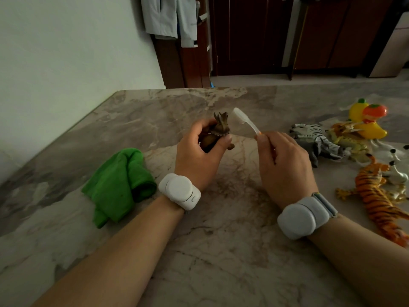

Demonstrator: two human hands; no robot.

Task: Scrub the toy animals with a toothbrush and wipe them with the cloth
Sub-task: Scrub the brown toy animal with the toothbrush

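Above a marble desk [155, 111], the left hand [197, 156] grips a brown toy animal [218, 131] while the right hand [285, 165] pinches a toothbrush [245, 121] just beside it, a green cloth [117, 185] lying nearby.

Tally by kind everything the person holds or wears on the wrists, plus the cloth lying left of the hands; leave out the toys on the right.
Brown toy animal: 1
Toothbrush: 1
Wristbands: 2
Green cloth: 1
Total: 5

Home interior: marble-look table [155, 111] fills the lower frame, dark wooden cabinets [250, 36] top centre and right, clothes [170, 18] hanging at top centre, plain wall [66, 52] upper left.
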